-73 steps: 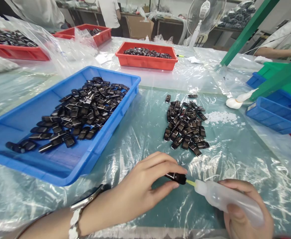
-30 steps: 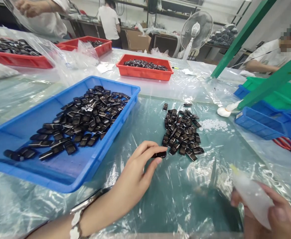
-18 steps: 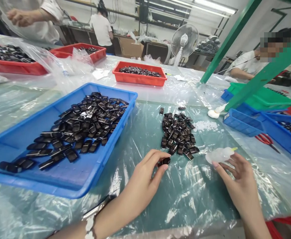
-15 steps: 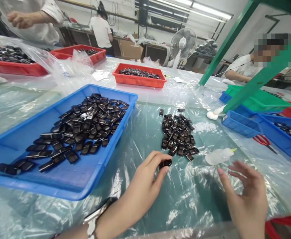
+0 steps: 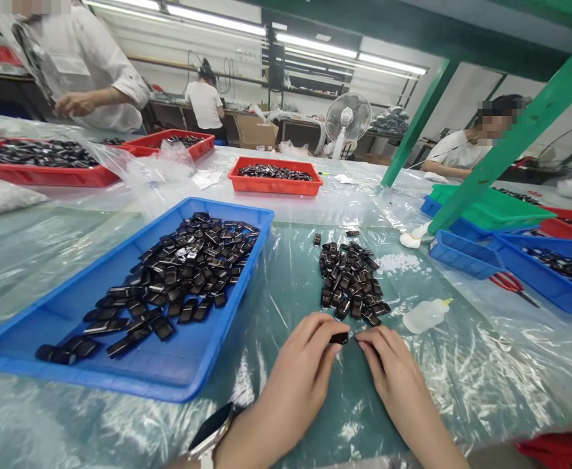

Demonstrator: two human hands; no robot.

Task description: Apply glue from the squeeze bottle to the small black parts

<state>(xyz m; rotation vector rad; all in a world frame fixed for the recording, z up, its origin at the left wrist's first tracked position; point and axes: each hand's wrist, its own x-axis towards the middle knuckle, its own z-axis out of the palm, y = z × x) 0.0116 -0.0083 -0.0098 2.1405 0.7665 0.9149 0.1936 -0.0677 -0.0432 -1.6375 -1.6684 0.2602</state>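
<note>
My left hand (image 5: pixel 310 355) is closed on a small black plastic piece (image 5: pixel 339 338), its end showing between thumb and fingertips. Just to the right, my right hand (image 5: pixel 388 361) has thumb and fingertips drawn together in a pinch close to that piece; whatever it holds is too small to make out. Beyond both hands lies a pile of similar black pieces (image 5: pixel 349 280) on the green mat (image 5: pixel 286 286). White bits (image 5: pixel 400 263) are scattered right of the pile. A translucent squeeze bottle with a yellow tip (image 5: pixel 425 316) lies on its side near my right hand.
A large blue tray (image 5: pixel 183 384) of black pieces stands at left. Red trays (image 5: pixel 276 186) sit farther back. On the right are a small blue bin (image 5: pixel 464 254), red-handled scissors (image 5: pixel 511 285) and a green post (image 5: pixel 505 137). Several people work around the table and room.
My right hand has moved left and closed its fingers, coming beside the black piece. My left hand still holds that piece. The view has tilted up slightly.
</note>
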